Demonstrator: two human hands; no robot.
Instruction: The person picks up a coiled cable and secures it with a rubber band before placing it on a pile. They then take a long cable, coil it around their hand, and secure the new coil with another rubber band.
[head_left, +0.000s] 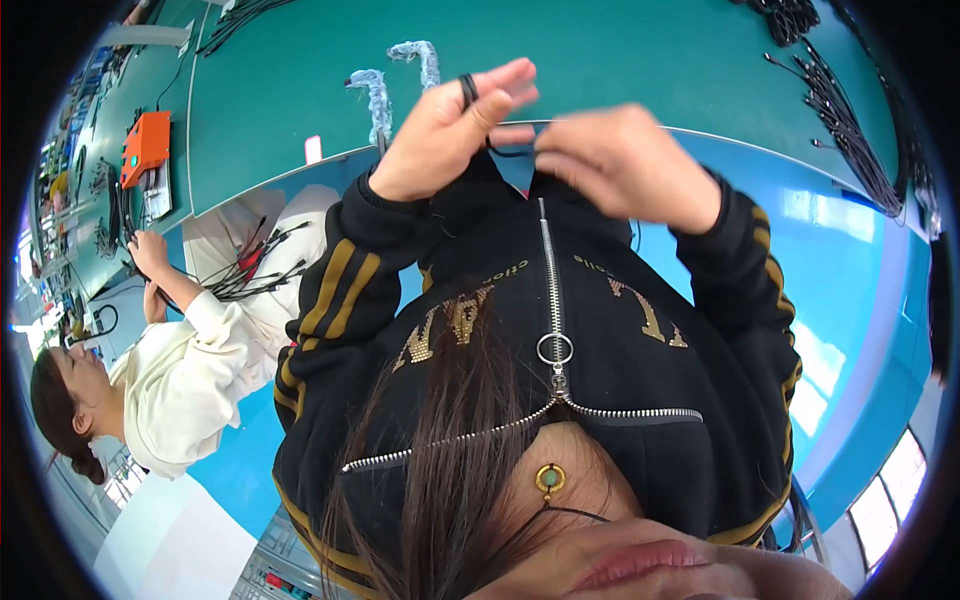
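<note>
the hands meet over the bench edge, with a cable between them. two bundles lie on the bench just behind. cables lie far right, a box far left, near a co-worker.

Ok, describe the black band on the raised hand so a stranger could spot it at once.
Start at the wide green table, then come down to the black zip jacket. In front of it, on the left hand, the black band wraps a raised finger. Unlike the long black cables lying on the table, it is a short loop on a finger.
</note>
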